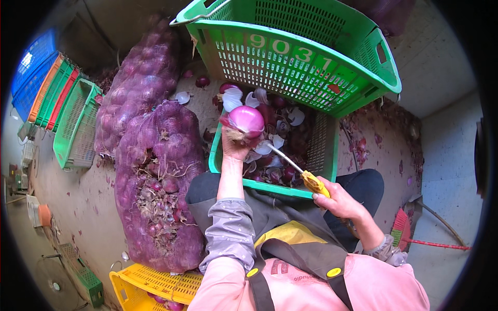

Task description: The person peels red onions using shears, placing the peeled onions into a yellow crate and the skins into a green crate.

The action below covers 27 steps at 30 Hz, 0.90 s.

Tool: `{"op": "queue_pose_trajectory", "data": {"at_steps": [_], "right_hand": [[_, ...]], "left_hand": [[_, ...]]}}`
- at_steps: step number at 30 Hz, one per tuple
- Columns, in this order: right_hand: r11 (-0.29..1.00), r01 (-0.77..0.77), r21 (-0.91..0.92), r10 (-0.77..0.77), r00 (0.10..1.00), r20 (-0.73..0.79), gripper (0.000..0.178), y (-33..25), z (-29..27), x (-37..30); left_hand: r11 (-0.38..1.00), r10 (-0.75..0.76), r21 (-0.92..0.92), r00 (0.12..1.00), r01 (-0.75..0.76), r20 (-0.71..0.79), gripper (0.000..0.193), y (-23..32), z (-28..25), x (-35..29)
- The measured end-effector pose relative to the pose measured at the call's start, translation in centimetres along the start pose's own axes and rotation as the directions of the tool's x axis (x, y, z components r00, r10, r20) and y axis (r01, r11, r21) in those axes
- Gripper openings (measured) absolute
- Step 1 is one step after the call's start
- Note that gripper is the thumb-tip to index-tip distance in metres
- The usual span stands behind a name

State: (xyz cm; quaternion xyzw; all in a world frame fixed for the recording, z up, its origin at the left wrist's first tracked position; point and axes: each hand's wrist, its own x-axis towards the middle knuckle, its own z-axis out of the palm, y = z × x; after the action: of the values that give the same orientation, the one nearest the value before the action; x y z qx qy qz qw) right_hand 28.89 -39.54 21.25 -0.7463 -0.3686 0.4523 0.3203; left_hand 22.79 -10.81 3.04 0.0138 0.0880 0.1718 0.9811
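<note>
My left hand (234,147) is closed around a large, shiny red onion (247,121), holding it up over a green crate (213,155) between my knees. Dry roots and papery skin show at the onion's lower side. In my right hand (342,201) is a yellow-handled knife (314,183), its thin metal blade pointing up and left toward the onion. The tip is just short of the onion, seemingly apart from it. Loose onion skins (277,168) and some purple onions fill the crate below.
A bigger green crate (290,65) stands tilted beyond the lower one. Two purple mesh sacks of onions (158,132) lie at left, by a yellow crate (155,282) holding onions. Stacked colored crates (78,127) stand far left. A red broom (402,228) rests at right.
</note>
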Motion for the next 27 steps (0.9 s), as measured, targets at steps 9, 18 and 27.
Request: {"op": "queue_pose_trajectory", "data": {"at_steps": [9, 18, 27], "right_hand": [[0.994, -0.107, -0.022, 0.102, 0.98, -0.173, 0.036, 0.7, 1.0, 0.6], [0.998, 0.063, 0.004, -0.063, 0.996, 0.067, 0.037, 0.8, 1.8, -0.4], [0.981, 0.153, -0.116, -0.15, 0.988, 0.031, 0.038, -2.1, 1.0, 0.3]], "left_hand": [[0.934, 0.294, 0.241, 0.95, -0.264, -0.102, 0.051, -1.2, 1.0, 0.2], [0.898, 0.266, -0.418, 0.926, -0.137, 0.267, 0.078, 1.0, 1.1, 0.1], [0.978, 0.112, -0.184, 0.992, -0.099, 0.062, 0.067, 0.2, 2.1, -0.2]]}}
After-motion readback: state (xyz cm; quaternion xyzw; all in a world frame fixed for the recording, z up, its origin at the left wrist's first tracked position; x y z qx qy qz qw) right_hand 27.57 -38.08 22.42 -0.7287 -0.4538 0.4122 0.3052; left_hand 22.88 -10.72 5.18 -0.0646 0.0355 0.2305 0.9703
